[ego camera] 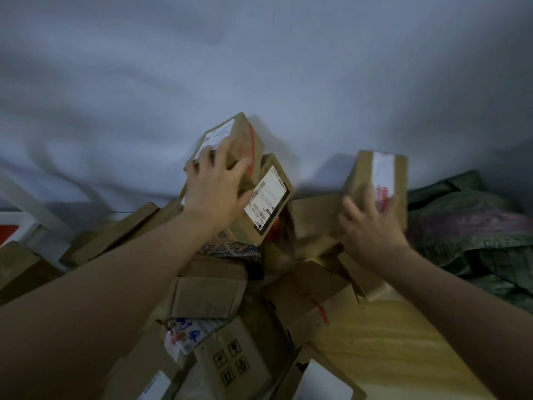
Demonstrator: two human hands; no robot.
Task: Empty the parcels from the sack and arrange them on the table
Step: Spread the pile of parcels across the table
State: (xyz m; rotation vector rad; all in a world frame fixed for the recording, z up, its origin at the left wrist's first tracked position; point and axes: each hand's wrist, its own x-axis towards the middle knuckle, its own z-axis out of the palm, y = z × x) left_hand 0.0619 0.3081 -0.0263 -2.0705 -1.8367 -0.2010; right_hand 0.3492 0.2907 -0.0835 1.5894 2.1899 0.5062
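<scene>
Cardboard parcels already heaped across the wooden table (383,339), so the emptying looks mostly done; the green sack (473,226) lies slumped at the far right, contents hidden. Arranging is what remains, by my reading: the pile is jumbled, boxes tilted and overlapping.

Your left hand (215,192) lies with fingers spread over the top box (230,140), pressing rather than gripping. Your right hand (369,223) wraps its fingers round the taped box (377,180), upright, near the sack. Both boxes are brown, with white labels and red tape. Motion blur hides detail.
</scene>
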